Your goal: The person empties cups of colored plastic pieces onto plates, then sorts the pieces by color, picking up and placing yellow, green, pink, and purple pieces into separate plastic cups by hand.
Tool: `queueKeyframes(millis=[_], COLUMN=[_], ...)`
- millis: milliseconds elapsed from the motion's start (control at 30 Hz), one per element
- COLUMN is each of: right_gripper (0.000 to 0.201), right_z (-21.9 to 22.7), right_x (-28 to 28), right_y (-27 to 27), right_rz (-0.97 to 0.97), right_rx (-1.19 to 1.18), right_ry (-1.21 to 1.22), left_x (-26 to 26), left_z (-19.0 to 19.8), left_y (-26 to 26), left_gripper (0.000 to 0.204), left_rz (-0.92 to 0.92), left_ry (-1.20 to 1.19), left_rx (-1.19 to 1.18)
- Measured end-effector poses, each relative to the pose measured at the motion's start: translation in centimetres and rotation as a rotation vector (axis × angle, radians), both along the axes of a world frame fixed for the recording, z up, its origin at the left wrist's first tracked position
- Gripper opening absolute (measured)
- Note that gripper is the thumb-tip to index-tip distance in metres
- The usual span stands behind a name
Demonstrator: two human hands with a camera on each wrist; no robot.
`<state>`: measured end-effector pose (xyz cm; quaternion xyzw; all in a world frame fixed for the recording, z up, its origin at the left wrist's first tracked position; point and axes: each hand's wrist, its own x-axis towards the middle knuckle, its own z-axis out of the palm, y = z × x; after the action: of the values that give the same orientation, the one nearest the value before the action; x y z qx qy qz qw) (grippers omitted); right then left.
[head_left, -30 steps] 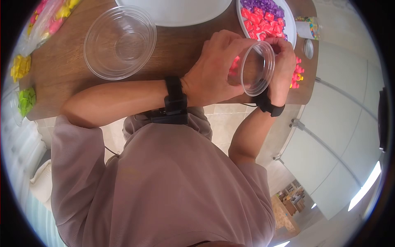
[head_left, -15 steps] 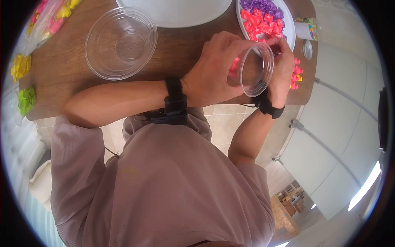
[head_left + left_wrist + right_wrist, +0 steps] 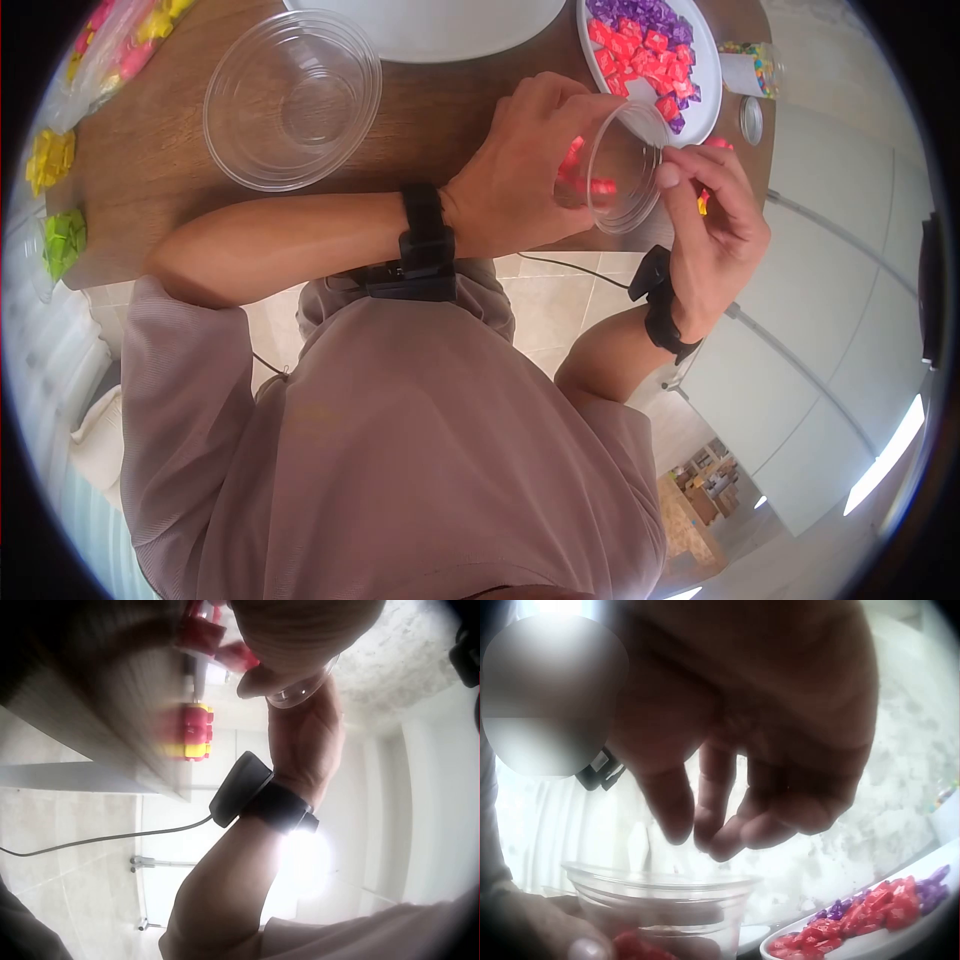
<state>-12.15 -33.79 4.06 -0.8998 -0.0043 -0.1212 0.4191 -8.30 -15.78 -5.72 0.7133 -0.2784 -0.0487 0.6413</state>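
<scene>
A clear plastic cup (image 3: 640,150) is tilted in the grip of my left hand (image 3: 525,165). Several red wrapped pieces (image 3: 601,186), apparently candies, lie inside it. My right hand (image 3: 715,225) hovers at the cup's mouth on the right. In the right wrist view its fingers (image 3: 716,787) point loosely down above the rim with nothing between them. Past the cup stands an oval white dish (image 3: 713,105) with red wrapped pieces (image 3: 635,60) and purple ones (image 3: 655,15). The left wrist view shows the left hand (image 3: 300,637) from below, hiding most of the cup.
A clear round bowl (image 3: 300,110) stands on the wooden table (image 3: 140,190) at left. Behind it is a big white plate (image 3: 430,35). A jar (image 3: 750,70) and lid (image 3: 750,120) are at far right. Yellow pieces (image 3: 50,165) and green ones (image 3: 64,245) lie far left.
My right hand has come from behind the cup, near the dish, toward me and to the right, at the cup's rim. Another red piece now shows in the cup. My left hand stays put.
</scene>
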Motion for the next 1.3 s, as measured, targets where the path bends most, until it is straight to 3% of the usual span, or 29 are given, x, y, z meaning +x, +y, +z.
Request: queueKeyframes(millis=[67, 133, 200, 267, 300, 367, 500, 567, 667, 800, 867, 900, 967, 1000, 1067, 1100, 1133, 1200, 1267, 1300], right_gripper=[0.014, 0.014, 0.016, 0.024, 0.024, 0.033, 0.035, 0.031, 0.029, 0.028, 0.023, 0.023, 0.014, 0.014, 0.011, 0.014, 0.014, 0.016, 0.017, 0.018], right_z=[-0.3, -0.6, -1.1, -1.2, -1.5, -2.3, -3.2, -3.8, -4.3, -3.8, -3.3, -2.9, -1.6, -0.8, 1.1, 1.5, 1.8, 2.2, 1.7, 1.7], right_x=[0.2, 1.1, 2.1, 2.9, 3.2, 3.9, 5.1, 5.5, 5.5, 5.2, 5.0, 4.6, 3.3, 2.5, 0.9, 0.3, 0.3, 0.3, 0.8, 1.0], right_y=[-0.1, -0.5, -1.8, -2.5, -3.1, -4.0, -3.6, -3.8, -3.8, -3.2, -2.7, -2.4, -1.9, -1.4, -0.2, -0.3, -0.4, -0.6, -0.9, -0.9], right_rz=[-0.055, -0.253, -0.29, -0.396, -0.396, -0.387, -0.32, -0.242, -0.274, -0.271, -0.373, -0.37, -0.375, -0.377, -0.228, -0.111, -0.115, 0.094, 0.05, -0.076], right_rx=[0.029, 0.079, -0.025, -0.294, -0.297, -0.522, -0.504, -0.693, -0.698, -0.661, -0.435, -0.433, -0.045, -0.045, 0.233, 0.215, 0.214, -0.055, -0.051, 0.004], right_ry=[-0.014, -0.056, -0.058, 0.106, 0.105, 0.186, 0.204, 0.197, 0.188, 0.198, 0.242, 0.242, 0.134, 0.138, 0.089, 0.116, 0.115, 0.285, 0.255, 0.225], left_x=[0.0, 0.0, 0.1, 0.1, 0.1, 0.1, 0.0, 0.0, 0.2, 0.1, 0.1, 0.1, 0.1, 0.1, 0.1, 0.1, 0.0, 0.2, 0.1, 0.0], left_z=[0.0, 0.0, 0.0, -0.1, -0.1, -0.2, 0.1, 0.1, -0.1, -0.1, 0.0, 0.2, 0.1, 0.0, -0.1, -0.1, 0.0, -0.1, 0.0, 0.1], left_y=[0.0, 0.1, 0.1, 0.1, 0.0, 0.0, 0.1, 0.1, 0.1, 0.0, 0.0, 0.1, 0.3, 0.2, 0.1, 0.1, 0.1, 0.1, 0.1, 0.2], left_gripper=[0.085, 0.084, 0.084, 0.084, 0.084, 0.084, 0.082, 0.082, 0.081, 0.082, 0.082, 0.083, 0.083, 0.085, 0.086, 0.086, 0.087, 0.087, 0.088, 0.088], left_rz=[0.011, 0.006, 0.003, 0.004, 0.007, 0.013, 0.016, 0.022, 0.013, 0.003, 0.01, 0.007, 0.004, -0.001, -0.012, -0.018, -0.023, -0.018, -0.007, -0.012], left_ry=[-0.012, -0.018, -0.024, -0.031, -0.029, -0.028, -0.023, -0.029, -0.042, -0.022, -0.033, -0.029, -0.023, -0.021, -0.018, 0.003, 0.024, -0.003, -0.026, -0.002], left_rx=[0.013, 0.021, 0.012, 0.002, 0.005, 0.007, 0.014, 0.027, 0.015, 0.002, 0.012, 0.013, 0.018, 0.021, 0.022, 0.006, -0.009, -0.002, 0.002, -0.004])
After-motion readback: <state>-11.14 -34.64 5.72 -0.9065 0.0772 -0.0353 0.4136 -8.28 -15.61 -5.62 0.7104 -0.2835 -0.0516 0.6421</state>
